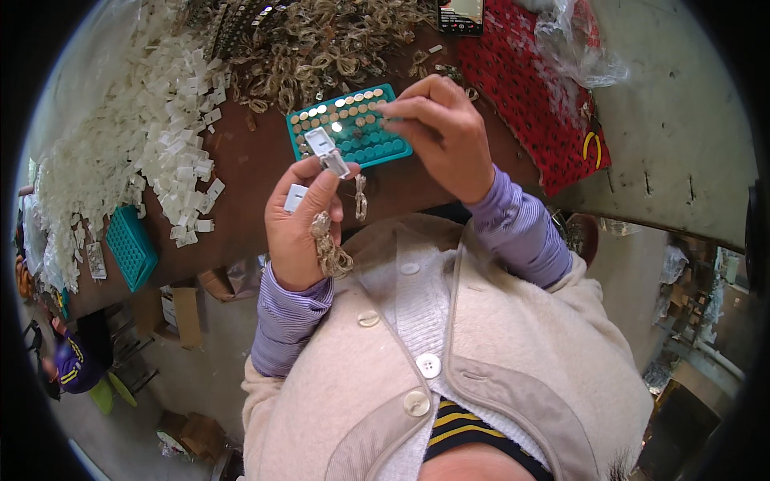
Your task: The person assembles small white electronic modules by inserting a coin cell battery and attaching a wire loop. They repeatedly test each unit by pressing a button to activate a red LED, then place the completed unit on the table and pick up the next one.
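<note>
At far left, a broad heap of small translucent-white plastic pieces, plenty left to judge by the amount. Below it, near the edge of the brown bench, a spare teal plastic tray with round pockets. Next, the left hand, fingers closed round a small white rectangular plastic casing, spread in two parts and apparently unfinished. In the same hand, another white plastic piece, with looped tan wire bundles hanging down. Beyond, a thick pile of tan wire coils, seemingly far from used up. Mid-bench, a teal rectangular plastic tray, partly emptied or partly filled: shiny round metal discs in upper rows, apparently bare pockets lower down. At its right edge, the right hand, thumb and forefinger narrow, nearly meeting; impossible to make out anything between. Farther right, a red dark-spotted cloth and a yellow-handled tool.
</note>
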Available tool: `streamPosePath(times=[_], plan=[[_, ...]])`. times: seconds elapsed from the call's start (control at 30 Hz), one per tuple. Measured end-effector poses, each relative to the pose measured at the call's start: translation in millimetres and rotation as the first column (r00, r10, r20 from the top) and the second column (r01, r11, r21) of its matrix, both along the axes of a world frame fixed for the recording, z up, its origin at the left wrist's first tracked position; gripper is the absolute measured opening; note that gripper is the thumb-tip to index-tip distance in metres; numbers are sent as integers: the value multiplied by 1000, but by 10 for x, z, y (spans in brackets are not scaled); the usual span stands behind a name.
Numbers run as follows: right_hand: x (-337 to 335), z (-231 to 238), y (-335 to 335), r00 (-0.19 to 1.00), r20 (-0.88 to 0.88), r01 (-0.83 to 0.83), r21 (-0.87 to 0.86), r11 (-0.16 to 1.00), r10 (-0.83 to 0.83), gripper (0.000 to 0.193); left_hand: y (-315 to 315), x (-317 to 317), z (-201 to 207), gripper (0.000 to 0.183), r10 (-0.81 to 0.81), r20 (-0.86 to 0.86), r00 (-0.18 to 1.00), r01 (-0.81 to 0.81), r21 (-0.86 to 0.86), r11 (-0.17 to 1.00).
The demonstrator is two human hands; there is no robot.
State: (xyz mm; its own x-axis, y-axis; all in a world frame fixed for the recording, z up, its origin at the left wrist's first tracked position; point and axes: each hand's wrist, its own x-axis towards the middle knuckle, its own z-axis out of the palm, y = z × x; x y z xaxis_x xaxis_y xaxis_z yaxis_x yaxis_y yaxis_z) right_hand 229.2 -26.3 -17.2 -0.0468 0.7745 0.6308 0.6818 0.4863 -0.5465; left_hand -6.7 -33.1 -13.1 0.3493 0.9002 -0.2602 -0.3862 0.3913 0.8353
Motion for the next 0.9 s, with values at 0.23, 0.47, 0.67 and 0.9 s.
streamPosePath(times=[0.23, 0.47, 0.67, 0.9], plan=[[111, -192, 144, 986, 169, -8, -43, 999, 15, 5, 91, -86, -36, 27, 11, 54, 998, -8, -42, 999], [181, -98, 189, 972, 113, -196, -77, 978, 204, 8, 92, 0, -45, 30, -41, 32, 999, 42, -23, 999], [-86, 100, -143, 956, -160, -248, 17, 969, 247, 15, -3, 100, 1, 34, -48, -66, 997, 48, -10, 999], [-78, 186, -435, 987, -82, -137, -1, 991, 136, 15, -157, 319, -3, 33, -73, -285, 956, 159, 290, 944]])
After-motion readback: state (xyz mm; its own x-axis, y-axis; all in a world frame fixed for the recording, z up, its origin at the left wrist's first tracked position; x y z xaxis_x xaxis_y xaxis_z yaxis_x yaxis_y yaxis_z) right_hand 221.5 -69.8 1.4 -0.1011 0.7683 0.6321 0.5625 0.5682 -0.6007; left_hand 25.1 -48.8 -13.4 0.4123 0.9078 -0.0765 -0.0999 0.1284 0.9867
